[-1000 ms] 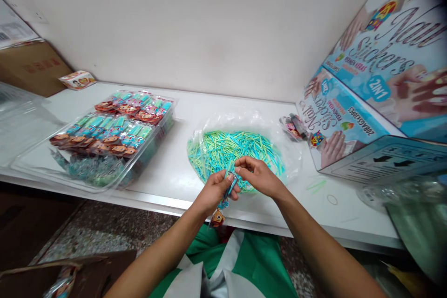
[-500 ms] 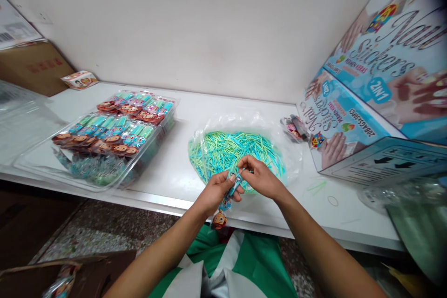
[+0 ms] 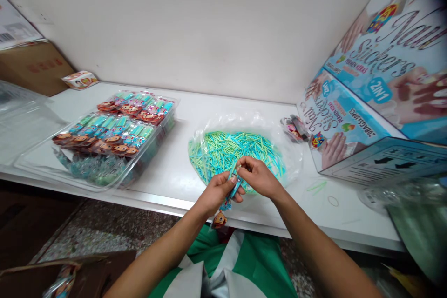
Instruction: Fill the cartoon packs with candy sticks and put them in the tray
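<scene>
My left hand is closed round a small clear packet with blue print; its brown cartoon-face end hangs below the fingers, over the table's front edge. At the packet's upper end, my right hand has thumb and fingers pinched together. What lies between those fingertips is too small to make out. Just behind both hands is a heap of thin green and blue sticks on an open clear plastic bag.
At left, a clear plastic tray holds rows of filled packets. Large blue boxes stand at right, beside a small dark packet. Loose green sticks and a rubber band lie on the white table.
Both hands stay in nearly the same place, with slight finger movement at the packet's upper end. The hanging cartoon-face end has turned a little.
</scene>
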### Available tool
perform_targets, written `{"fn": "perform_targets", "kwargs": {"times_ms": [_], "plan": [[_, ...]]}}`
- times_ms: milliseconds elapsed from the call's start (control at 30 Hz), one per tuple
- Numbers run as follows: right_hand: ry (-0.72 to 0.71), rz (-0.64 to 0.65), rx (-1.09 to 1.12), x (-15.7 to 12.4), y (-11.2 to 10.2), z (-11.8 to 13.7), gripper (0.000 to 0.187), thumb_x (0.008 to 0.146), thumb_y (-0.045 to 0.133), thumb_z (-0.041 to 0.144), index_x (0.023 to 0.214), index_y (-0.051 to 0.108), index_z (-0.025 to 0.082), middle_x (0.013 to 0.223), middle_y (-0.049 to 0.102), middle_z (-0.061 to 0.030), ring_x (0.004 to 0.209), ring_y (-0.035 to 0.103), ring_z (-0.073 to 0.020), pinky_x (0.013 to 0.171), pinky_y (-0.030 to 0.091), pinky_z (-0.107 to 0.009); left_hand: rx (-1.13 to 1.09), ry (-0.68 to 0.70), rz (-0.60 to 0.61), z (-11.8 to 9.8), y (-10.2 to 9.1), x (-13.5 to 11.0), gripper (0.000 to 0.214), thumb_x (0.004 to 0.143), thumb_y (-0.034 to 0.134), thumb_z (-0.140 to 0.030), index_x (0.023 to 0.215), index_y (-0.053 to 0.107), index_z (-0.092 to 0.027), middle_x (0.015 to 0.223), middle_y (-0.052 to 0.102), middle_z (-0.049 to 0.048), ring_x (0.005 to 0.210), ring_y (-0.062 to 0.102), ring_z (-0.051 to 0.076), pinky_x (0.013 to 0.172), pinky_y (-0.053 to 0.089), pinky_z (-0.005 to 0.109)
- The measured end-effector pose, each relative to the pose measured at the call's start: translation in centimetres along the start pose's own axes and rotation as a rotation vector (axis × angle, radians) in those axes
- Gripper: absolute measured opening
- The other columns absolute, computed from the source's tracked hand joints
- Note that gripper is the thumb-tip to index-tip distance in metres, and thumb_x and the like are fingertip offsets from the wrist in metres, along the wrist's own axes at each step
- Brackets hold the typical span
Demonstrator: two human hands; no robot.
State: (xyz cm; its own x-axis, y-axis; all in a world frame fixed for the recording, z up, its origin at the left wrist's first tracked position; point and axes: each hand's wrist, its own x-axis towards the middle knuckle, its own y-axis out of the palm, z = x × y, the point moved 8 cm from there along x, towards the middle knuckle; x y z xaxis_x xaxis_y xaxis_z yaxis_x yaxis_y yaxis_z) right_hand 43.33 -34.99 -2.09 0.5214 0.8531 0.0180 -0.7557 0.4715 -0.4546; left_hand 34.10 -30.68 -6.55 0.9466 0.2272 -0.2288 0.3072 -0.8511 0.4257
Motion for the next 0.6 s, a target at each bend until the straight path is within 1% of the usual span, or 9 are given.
{"fn": "perform_targets", "kwargs": {"times_ms": [100,200,300,467,600], "plan": [[-0.012,-0.011,-0.001,-0.11,-0.01,-0.08,0.008,0.075,0.048,0.019,0.079,0.055,0.019,0.070,0.054,0.0023,0.066,0.051,-0.0121,0.062,0.040,-0.025,-0.017,-0.010,-0.002,0.08,0.07,0.02,0.040,0.075,0.061,-0.050,0.087,0.054,-0.013,0.071,0.065,0.0053,0.054,0.060,0.012,0.055,0.044,0.023],[0.006,-0.014,0.059,-0.27,0.04,-0.27,0.015,0.077,0.049,0.021,0.091,0.054,0.019,0.077,0.058,0.0007,0.073,0.055,-0.0137,0.067,0.043,-0.027,-0.028,-0.013,0.000,0.10,0.14,0.05,0.039,0.075,0.062,-0.049,0.085,0.054,-0.012,0.069,0.065,0.0050,0.053,0.060,0.012,0.054,0.044,0.023],[0.003,-0.001,0.084,-0.39,0.10,-0.16,0.021,0.081,0.050,0.027,0.099,0.054,0.018,0.078,0.057,0.0002,0.075,0.055,-0.0142,0.069,0.043,-0.027,-0.038,-0.007,0.019,0.02,0.25,0.02,0.037,0.076,0.062,-0.048,0.083,0.054,-0.012,0.069,0.064,0.0052,0.053,0.059,0.012,0.054,0.044,0.023],[-0.039,0.026,0.092,-0.43,0.19,0.26,0.020,0.084,0.049,0.032,0.097,0.054,0.018,0.076,0.055,0.0010,0.073,0.053,-0.0133,0.068,0.043,-0.027,-0.049,0.001,0.063,0.03,0.27,-0.19,0.036,0.079,0.059,-0.046,0.084,0.054,-0.011,0.071,0.065,0.0070,0.054,0.060,0.012,0.055,0.045,0.023],[-0.058,0.052,0.053,-0.46,0.27,0.64,0.013,0.085,0.047,0.031,0.088,0.053,0.019,0.072,0.052,0.0022,0.069,0.050,-0.0124,0.064,0.041,-0.025,-0.051,0.001,0.093,0.09,0.31,-0.36,0.033,0.081,0.057,-0.043,0.087,0.055,-0.011,0.073,0.066,0.0076,0.055,0.061,0.012,0.055,0.045,0.022]]}}
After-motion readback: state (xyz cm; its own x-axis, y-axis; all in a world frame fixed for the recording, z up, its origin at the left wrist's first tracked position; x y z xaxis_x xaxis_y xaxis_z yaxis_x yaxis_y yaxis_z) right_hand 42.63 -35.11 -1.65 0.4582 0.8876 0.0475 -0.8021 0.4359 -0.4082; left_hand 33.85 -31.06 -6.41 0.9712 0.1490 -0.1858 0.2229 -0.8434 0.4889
